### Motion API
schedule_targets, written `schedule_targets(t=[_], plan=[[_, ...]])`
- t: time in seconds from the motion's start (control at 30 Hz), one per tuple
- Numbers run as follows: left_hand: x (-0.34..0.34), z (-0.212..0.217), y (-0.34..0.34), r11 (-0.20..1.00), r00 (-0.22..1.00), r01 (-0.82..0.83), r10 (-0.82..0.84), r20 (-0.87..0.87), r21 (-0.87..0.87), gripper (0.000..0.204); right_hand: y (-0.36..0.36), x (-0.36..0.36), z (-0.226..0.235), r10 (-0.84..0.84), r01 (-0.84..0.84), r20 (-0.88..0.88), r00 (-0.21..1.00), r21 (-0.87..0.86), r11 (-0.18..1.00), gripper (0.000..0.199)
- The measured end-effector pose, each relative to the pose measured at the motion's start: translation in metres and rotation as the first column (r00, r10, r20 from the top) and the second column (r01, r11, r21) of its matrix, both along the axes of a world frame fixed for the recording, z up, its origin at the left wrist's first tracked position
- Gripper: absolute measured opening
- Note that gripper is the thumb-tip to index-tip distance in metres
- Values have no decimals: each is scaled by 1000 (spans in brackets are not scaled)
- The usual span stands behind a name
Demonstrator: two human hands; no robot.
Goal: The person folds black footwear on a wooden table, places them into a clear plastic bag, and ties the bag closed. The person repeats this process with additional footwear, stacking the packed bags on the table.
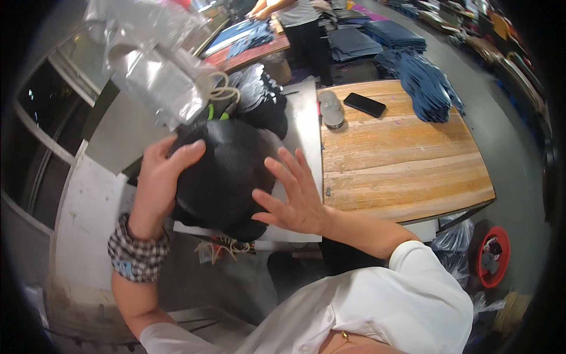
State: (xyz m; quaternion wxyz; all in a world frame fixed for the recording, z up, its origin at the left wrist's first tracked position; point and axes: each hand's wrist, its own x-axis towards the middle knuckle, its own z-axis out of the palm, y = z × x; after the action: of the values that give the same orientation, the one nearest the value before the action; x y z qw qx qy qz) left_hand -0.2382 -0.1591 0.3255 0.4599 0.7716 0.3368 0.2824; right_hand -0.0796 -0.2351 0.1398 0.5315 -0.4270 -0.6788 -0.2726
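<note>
A rounded black bundle (227,174), smooth and slightly shiny like leather or coated cloth, is in front of me at the left end of the work surface. My left hand (162,177) grips its left side, the thumb lying over the top and the other fingers partly hidden. Beside its right edge is my right hand (295,197), fingers spread and holding nothing; whether the fingertips touch the black surface I cannot tell. Just behind stands a pile of black pieces (265,109) with a glossy top.
A wooden table (407,159) to the right carries a black phone (364,105), a grey oblong object (332,111) and blue denim pieces (427,88). Clear plastic bags (159,76) hang at upper left. A red basin (493,256) stands on the floor. Another person (300,29) works farther back.
</note>
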Motion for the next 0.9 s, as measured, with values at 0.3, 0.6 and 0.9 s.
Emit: schedule_targets(t=[0.3, 0.6, 0.9], plan=[[7, -123, -65, 838, 864, 309, -51, 500, -449, 72, -47, 64, -38, 219, -152, -340, 914, 215, 965, 54], [150, -238, -42, 949, 801, 285, -313, 510, 135, 51, -85, 106, -57, 271, -536, -898, 348, 46, 843, 63], [205, -276, -49, 962, 710, 106, -251, 657, 253, 46, -80, 152, -69, 169, -387, -764, 622, -112, 915, 73]])
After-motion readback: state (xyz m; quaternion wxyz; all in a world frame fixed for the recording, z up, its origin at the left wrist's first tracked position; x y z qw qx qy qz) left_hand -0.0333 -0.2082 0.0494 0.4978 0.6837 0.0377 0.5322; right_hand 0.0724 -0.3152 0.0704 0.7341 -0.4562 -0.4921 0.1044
